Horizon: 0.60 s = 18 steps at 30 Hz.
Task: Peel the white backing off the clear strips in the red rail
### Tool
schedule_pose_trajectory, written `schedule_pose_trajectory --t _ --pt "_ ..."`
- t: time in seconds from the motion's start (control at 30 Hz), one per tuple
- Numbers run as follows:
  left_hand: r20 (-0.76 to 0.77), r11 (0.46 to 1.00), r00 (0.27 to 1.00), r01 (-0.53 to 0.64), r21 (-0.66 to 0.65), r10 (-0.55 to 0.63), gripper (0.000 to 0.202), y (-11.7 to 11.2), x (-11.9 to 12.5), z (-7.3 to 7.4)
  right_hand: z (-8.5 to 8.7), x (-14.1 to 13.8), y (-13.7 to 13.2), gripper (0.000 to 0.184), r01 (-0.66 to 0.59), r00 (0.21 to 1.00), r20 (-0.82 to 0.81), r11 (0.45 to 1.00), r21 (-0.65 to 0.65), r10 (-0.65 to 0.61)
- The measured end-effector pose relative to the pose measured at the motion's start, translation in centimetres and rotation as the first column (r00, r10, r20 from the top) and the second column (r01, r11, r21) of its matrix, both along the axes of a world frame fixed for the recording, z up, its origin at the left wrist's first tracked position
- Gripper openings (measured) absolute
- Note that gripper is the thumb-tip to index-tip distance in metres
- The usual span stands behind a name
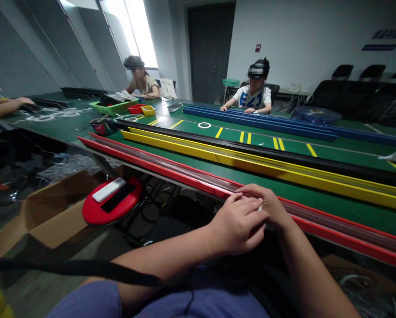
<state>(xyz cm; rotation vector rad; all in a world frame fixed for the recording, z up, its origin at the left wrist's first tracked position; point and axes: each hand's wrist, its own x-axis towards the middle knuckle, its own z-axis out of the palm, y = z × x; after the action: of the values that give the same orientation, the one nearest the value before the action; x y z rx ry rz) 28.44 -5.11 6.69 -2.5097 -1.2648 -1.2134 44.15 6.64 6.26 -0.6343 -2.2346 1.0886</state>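
Head view: from my remote seat I see both bare hands come together at the near edge of a long, straight, red plastic channel strip (191, 176) with a glossy, see-through-looking inner face. Its long axis runs crosswise to the forearms, from far left of the hands to near right of them, and it passes directly ahead of the knuckles. I judge the right hand (267, 201) the nearer one, since its curled fingers overlap the strip's edge; actual contact I cannot confirm. The left hand (239, 224) lies on the body side of the strip, its bent fingers laid across those of the right.

Both sets of fingers are pressed close together. A small white bit (260, 207) shows between them, but I cannot tell what it is or whether either hand pinches it or the strip.

Beyond the hands, parallel to the red strip, lie a long yellow channel strip (251, 165) and then a long black channel strip (284, 157), both on the green tabletop (333, 205). Farther ahead are a flat white ring (204, 125) and a stack of blue channel strips (251, 119), with a person in a white top (242, 97) behind. Well left of the hands, below the table, a round red stool (92, 211) bears a white phone-like slab (109, 190).
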Motion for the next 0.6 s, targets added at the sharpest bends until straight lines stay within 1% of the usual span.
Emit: schedule_pose_trajectory --t 0.1,0.2,0.27,0.33,0.43,0.5,0.6 --pt "-0.027 1.0 1.0 0.009 -0.001 -0.009 0.034 0.4 -1.1 0.2 -0.4 0.1 0.5 0.017 0.031 0.998 0.048 0.995 0.094 -0.036" --pt "-0.107 0.999 0.993 -0.044 -0.029 0.041 0.041 0.8 -2.7 0.7 -1.0 0.4 1.1 0.014 0.099 0.99 0.083 0.974 0.206 -0.118" --pt "-0.154 0.994 0.986 -0.08 -0.08 0.067 0.045 1.1 -4.0 0.8 -1.1 0.5 1.5 0.014 0.11 0.986 0.096 0.958 0.263 -0.139" --pt "-0.174 0.985 0.983 -0.085 -0.152 0.058 0.051 1.5 -5.5 0.7 -1.1 0.5 1.8 0.016 0.103 0.984 0.11 0.946 0.308 -0.143" --pt "-0.19 0.976 0.982 -0.045 -0.212 0.004 0.059 2.3 -7.9 0.0 -1.0 0.3 2.0 0.022 0.069 0.978 0.158 0.932 0.355 -0.133" --pt "-0.222 0.979 0.974 -0.001 -0.204 -0.046 0.059 3.0 -9.4 -0.5 -1.1 0.1 2.0 0.024 0.053 0.973 0.19 0.928 0.37 -0.131" --pt "-0.269 0.986 0.958 0.056 -0.158 -0.097 0.058 3.8 -11.0 -1.2 -1.4 -0.3 1.9 0.017 0.049 0.968 0.213 0.927 0.371 -0.136"
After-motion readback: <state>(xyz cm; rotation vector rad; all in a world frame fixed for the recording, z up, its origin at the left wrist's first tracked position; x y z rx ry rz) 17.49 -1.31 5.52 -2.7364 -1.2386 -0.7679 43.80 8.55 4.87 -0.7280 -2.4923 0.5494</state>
